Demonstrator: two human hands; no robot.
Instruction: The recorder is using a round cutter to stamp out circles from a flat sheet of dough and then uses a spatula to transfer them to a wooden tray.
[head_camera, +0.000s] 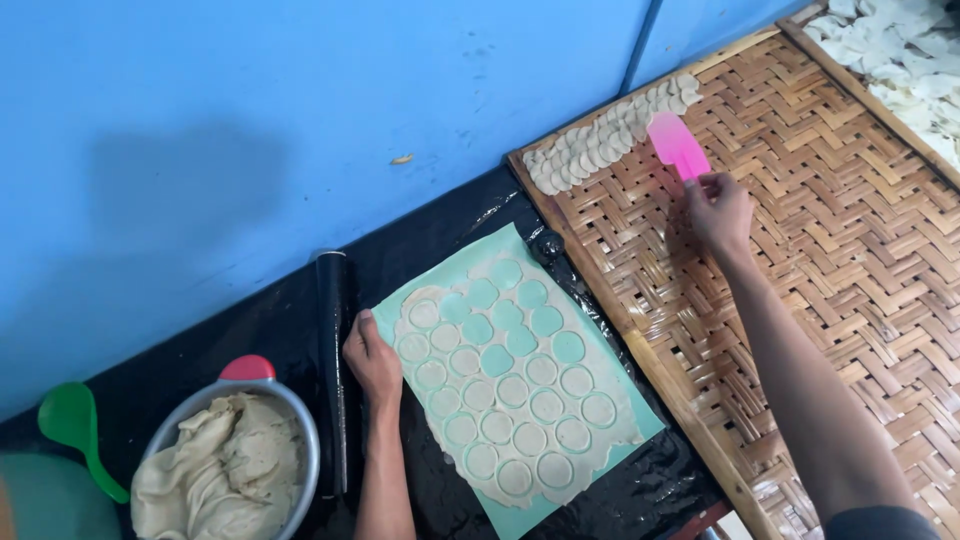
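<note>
The flat pink silicone spatula (677, 143) sits in the right hand (718, 208), whose grip is closed around its handle; the blade rests against the lower end of a curved row of overlapping pale dough rounds (610, 132) laid along the upper edge of the woven bamboo tray (800, 260). The step in hand looks like laying cut rounds out in a row on the tray. The left hand (372, 358) lies flat, fingers loosely curled and holding nothing, pressing the left edge of the thin sheet of beige dough (500, 400) spread on a teal mat (640, 425). That sheet is scored with many circles, and several in its upper part are already lifted out, showing teal holes. By my judgement, the next move calls for sliding the blade cleanly under another cut circle without tearing it. Just left of the mat lies a black rolling pin (333, 370) on the black-covered desk (200, 340). Further left stands a metal bowl of dough scraps (230, 465) and a green plastic scoop (75, 425).
</note>
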